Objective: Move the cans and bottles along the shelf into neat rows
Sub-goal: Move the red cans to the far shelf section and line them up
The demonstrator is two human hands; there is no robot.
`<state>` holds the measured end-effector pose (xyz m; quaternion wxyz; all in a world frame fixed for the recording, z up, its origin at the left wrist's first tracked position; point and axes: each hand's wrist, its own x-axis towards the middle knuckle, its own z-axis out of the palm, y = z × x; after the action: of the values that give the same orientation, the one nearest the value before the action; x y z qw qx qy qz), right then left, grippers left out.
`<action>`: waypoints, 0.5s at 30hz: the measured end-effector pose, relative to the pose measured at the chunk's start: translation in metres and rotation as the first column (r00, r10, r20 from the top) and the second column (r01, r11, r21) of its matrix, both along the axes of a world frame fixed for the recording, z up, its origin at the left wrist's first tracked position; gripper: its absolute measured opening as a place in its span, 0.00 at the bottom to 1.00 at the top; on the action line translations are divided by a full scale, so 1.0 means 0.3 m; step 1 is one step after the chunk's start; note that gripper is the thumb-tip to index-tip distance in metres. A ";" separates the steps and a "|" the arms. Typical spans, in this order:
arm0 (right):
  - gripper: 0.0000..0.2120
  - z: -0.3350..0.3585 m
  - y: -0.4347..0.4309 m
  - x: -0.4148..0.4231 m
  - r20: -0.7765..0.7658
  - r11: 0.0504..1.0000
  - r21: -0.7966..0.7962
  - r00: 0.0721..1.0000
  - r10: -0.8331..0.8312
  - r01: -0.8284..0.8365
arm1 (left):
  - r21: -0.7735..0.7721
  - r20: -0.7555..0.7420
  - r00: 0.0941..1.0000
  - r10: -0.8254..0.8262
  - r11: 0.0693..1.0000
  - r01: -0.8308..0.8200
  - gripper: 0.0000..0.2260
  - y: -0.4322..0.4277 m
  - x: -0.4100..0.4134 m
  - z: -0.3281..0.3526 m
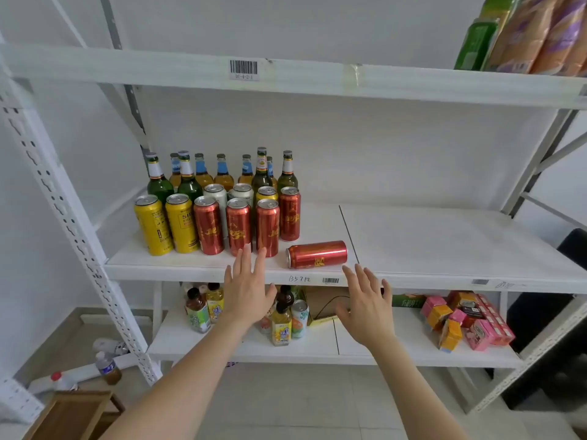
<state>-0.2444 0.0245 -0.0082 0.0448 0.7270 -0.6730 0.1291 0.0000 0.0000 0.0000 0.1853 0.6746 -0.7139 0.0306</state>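
Inspecting the middle shelf (444, 246), we find the drinks grouped on its left part. Two yellow cans (178, 223) and four upright red cans (238, 228) stand at the front, the rightmost red one set a little further back. White cans (217, 193) stand behind them, and glass bottles (222, 173), green and amber, line the back. One fallen red can (317, 254) lies on its side near the front edge, just right of the group, its top facing left.

The left hand (246, 293) is spread flat and holds nothing. Its fingertips overlap the feet of two red cans, and we cannot tell whether they touch. The right hand (365, 308) is likewise spread and empty, just below and right of the fallen can, apart from it.

The rear cans are mostly hidden by the front row, and the label text is too blurred to read. Packets (540, 33) on the top shelf (317, 77) are cut off by the frame.

The lower shelf (349, 347) carries small drink bottles (198, 309), partly hidden by the left hand. It also carries a cardboard box (320, 301), whose contents we cannot make out, and coloured cartons (470, 319).
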 end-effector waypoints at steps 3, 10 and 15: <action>0.32 0.003 -0.038 0.011 -0.004 0.999 -0.040 1.000 0.012 -0.012 | -0.005 -0.014 1.000 0.015 1.000 -0.015 0.35 -0.041 0.013 0.003; 0.33 -0.019 -0.196 0.007 0.012 0.994 -0.067 0.997 0.082 -0.081 | -0.025 -0.094 0.995 0.028 0.999 -0.031 0.36 -0.196 0.012 -0.025; 0.33 -0.054 -0.364 -0.001 0.012 0.986 -0.055 0.987 0.157 -0.156 | 0.009 -0.252 0.967 0.042 0.999 -0.041 0.37 -0.321 -0.019 -0.076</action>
<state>-0.2447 -0.0848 -0.0245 0.0486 0.7751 -0.6103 0.1561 -0.0056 -0.0964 -0.0228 0.2727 0.6880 -0.6704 -0.0529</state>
